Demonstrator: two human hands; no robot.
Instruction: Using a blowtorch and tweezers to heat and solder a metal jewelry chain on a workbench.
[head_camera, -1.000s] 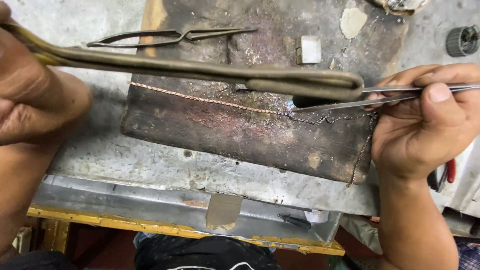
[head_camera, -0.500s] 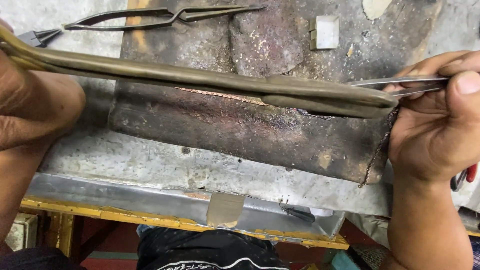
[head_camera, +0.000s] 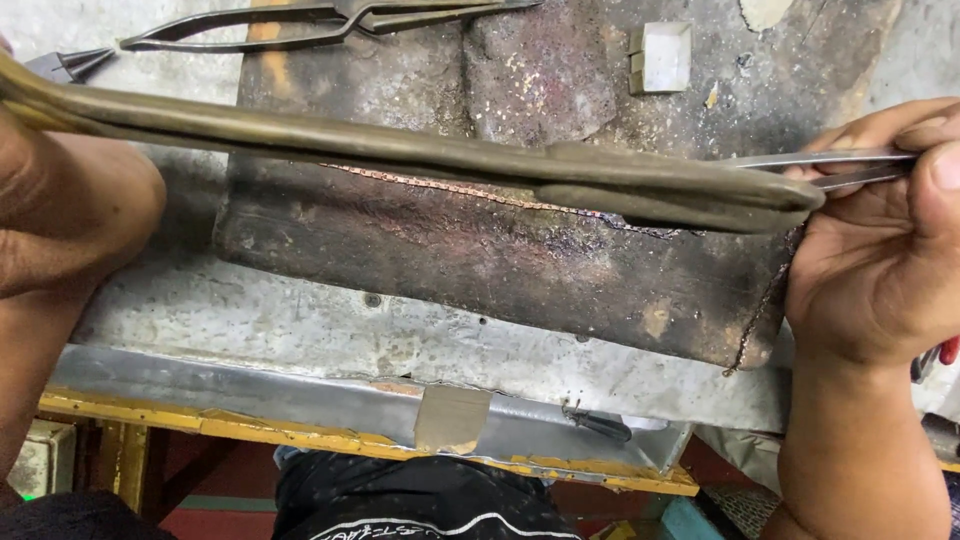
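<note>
Change: view is sitting slightly lower than half a second ago; brass blowpipe (head_camera: 420, 155) tip is now reaching further right.
Left hand (head_camera: 60, 215): gripping the blowpipe.
Right hand (head_camera: 880, 250): pinching steel tweezers (head_camera: 830, 165).
Chain (head_camera: 470, 190): lying across the charred block (head_camera: 480, 260).
Tabletop (head_camera: 300, 325): grey, worn; spare tweezers (head_camera: 320, 22) resting at rear.

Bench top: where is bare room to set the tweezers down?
Free: the grey bench strip between the charred block and the front lip. Crowded: the block's top edge with the chain, brass pipe, tweezers; the far edge holds tongs and a white cube.
</note>
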